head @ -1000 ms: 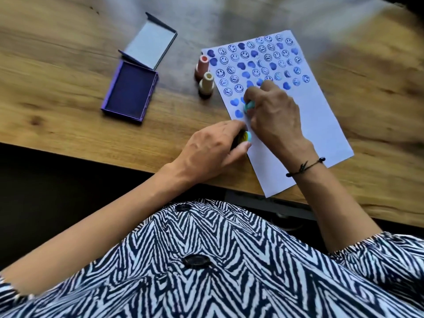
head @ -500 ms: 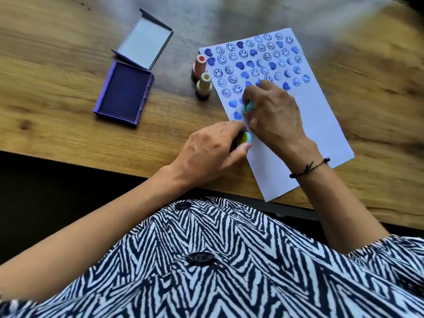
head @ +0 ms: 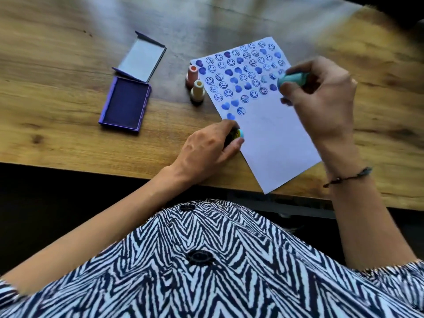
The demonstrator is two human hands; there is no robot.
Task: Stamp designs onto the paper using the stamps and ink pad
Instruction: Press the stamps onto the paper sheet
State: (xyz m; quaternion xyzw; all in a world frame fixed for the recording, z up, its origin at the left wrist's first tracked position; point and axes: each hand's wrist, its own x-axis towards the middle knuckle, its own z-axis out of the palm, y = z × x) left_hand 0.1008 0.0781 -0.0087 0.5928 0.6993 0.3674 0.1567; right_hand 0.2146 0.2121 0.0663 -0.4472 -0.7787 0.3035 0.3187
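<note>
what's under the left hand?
The left hand is closed around a stamp: only its blue rim and dark patterned face show, at the paper's left edge. The stamp's body is covered by the fingers.

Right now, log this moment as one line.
right hand: holds teal stamp tilted over paper | left hand: holds second stamp at paper edge | ink pad: open
</note>
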